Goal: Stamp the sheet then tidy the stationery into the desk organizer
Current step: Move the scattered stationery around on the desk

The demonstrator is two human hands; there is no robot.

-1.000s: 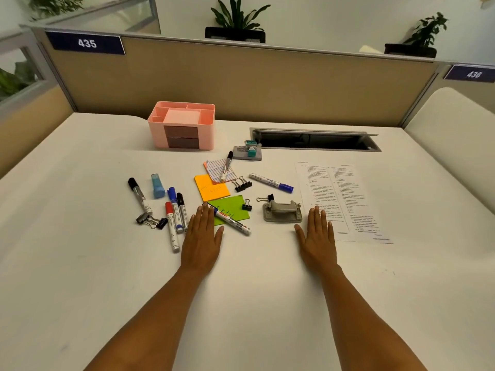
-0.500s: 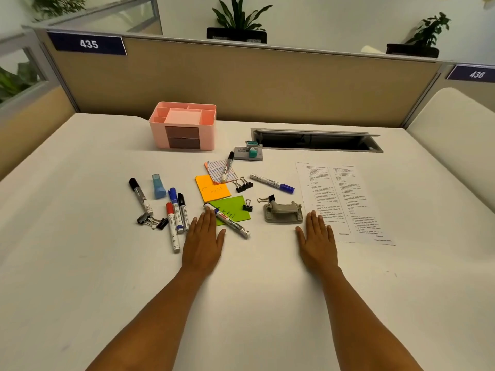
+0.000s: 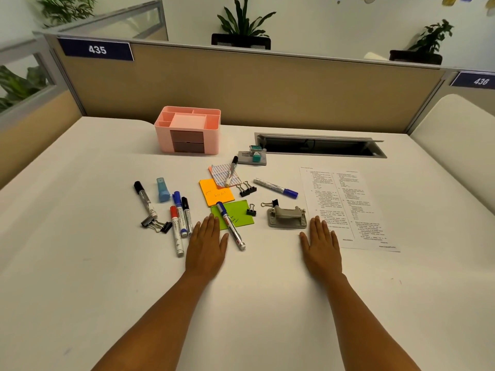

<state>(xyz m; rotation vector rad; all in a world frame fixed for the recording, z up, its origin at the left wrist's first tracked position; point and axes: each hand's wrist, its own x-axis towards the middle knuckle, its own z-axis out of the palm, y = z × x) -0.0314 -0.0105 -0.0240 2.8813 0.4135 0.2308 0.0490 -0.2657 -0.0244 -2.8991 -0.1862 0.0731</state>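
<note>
Nothing has moved: both the left hand (image 3: 206,243) and right hand (image 3: 320,243) still lie flat with straight fingers, holding nothing, so the sheet (image 3: 345,207) waits unstamped.

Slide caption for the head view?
Both hands flat on desk before scattered markers, printed sheet unstamped, pink organizer behind.

The white table (image 3: 80,263) carries a pink desk organizer (image 3: 187,131) at the back. In front of it lie markers, binder clips and sticky notes; to its right, a printed sheet (image 3: 348,207) and a grey hole punch (image 3: 286,216).
</note>
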